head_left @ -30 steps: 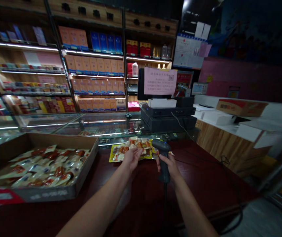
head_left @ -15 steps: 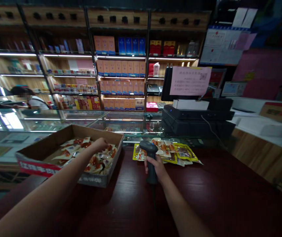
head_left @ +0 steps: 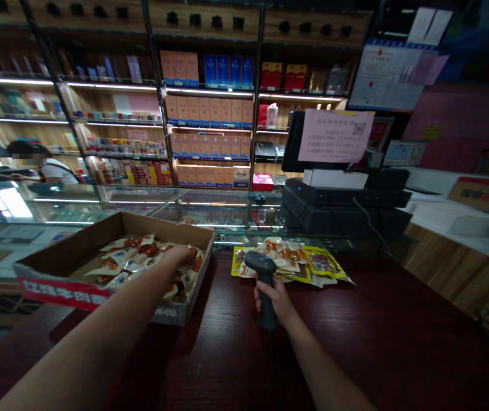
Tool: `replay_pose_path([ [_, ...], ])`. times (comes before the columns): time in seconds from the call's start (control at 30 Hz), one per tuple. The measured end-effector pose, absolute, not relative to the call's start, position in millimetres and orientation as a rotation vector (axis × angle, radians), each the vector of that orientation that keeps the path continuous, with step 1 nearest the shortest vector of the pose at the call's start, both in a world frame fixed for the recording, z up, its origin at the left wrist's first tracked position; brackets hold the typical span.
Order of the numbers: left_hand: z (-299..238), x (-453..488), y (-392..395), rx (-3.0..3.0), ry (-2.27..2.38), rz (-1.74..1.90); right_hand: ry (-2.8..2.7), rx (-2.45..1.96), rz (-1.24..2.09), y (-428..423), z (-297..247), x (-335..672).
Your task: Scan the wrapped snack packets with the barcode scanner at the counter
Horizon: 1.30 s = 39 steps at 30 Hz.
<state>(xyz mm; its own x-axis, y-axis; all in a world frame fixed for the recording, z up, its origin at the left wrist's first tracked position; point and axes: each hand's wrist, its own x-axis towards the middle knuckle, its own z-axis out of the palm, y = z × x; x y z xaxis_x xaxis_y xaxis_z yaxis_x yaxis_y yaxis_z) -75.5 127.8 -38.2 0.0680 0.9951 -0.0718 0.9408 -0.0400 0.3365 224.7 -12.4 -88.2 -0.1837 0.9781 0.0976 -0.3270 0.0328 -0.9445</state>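
Observation:
My right hand [head_left: 276,297] is wrapped round the grip of a dark grey barcode scanner [head_left: 261,285], held upright over the table, its head tilted toward the far side. My left hand [head_left: 180,257] reaches down into an open cardboard box [head_left: 62,291], among small snack packets [head_left: 118,264] with clear and reddish-brown fronts. Its fingers point away from me and are hidden, so I cannot tell whether they grip a packet. Beyond the scanner lies a pile of similar packets [head_left: 285,251] with yellow-edged snack bags [head_left: 324,262].
The dark red-brown table [head_left: 227,354] carries the box and the pile. Behind it runs a glass display counter [head_left: 214,200]. A monitor with a pink notice [head_left: 334,137] stands on black equipment [head_left: 339,211] at the right. A person [head_left: 56,168] is at the far left.
My left hand has moved slightly right and lower, deeper among the packets. The scanner in my right hand sits a little lower in view. The whole view has shifted slightly.

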Motion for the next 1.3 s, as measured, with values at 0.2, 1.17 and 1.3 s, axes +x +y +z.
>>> replay_pose_path([
  [0.2, -13, -81, 116, 1.429, 2.147, 0.723, -1.154, -0.813, 1.435, -16, -82, 227],
  [1.17, -93, 64, 34, 0.633, 0.738, 1.763, -1.316, -0.933, 1.585, -20, -74, 230],
  [1.3, -91, 65, 35, 0.603, 0.732, 1.770, -1.333, -0.946, 1.568, -20, -74, 231],
])
